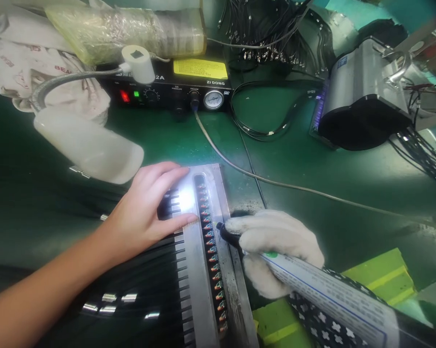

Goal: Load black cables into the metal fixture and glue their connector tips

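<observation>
My left hand [151, 210], bare, grips the far end of a slotted metal jig [194, 275], its thumb lying across the top and its fingers at the upper end. Inside the jig's long slot sits a row of small connector ends [211, 250] with exposed coloured and coppery parts. Black cables [145, 285] run out from the jig's left side. My right hand [279, 241], in a white glove, is closed round a white printed glue tube [323, 290]. The tube's black nozzle [227, 234] points at the slot's right edge, close to the connector row; whether it touches is unclear.
Behind the jig stands a black dispenser box [163, 92] with a gauge [213, 99], and its hose [276, 181] crosses the green table. A lamp [91, 145] hangs at left. A silver-black device [365, 96] with purple light stands right; yellow-green pieces [377, 278] lie below it.
</observation>
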The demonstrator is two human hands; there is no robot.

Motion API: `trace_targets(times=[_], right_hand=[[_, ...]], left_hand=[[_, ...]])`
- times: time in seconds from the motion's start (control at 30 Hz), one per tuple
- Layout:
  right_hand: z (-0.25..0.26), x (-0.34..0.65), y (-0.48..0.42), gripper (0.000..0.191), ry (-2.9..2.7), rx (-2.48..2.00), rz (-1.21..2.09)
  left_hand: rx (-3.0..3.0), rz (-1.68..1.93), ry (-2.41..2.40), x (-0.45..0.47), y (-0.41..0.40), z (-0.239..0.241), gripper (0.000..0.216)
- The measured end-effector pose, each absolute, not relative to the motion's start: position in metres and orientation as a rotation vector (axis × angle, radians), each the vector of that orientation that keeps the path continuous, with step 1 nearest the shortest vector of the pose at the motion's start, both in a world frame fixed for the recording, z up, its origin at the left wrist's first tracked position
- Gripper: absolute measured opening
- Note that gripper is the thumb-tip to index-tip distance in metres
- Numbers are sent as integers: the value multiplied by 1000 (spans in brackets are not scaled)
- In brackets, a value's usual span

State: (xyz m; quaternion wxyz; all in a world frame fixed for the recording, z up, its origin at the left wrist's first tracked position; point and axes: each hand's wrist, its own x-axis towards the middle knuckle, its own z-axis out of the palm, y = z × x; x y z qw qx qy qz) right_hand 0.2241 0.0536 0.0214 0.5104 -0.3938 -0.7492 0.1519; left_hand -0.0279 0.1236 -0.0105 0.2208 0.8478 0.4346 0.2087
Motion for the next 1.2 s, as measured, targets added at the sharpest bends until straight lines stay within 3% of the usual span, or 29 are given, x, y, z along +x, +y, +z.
trace_targets(times=[0.97,1.2], right_hand=[[26,229,57,5,-1933,-917,361],[26,228,54,9,-1958,-915,307]], left_hand=[[2378,540,1251,-26,121,-8,73],[2908,251,1328,-4,80,18,51]])
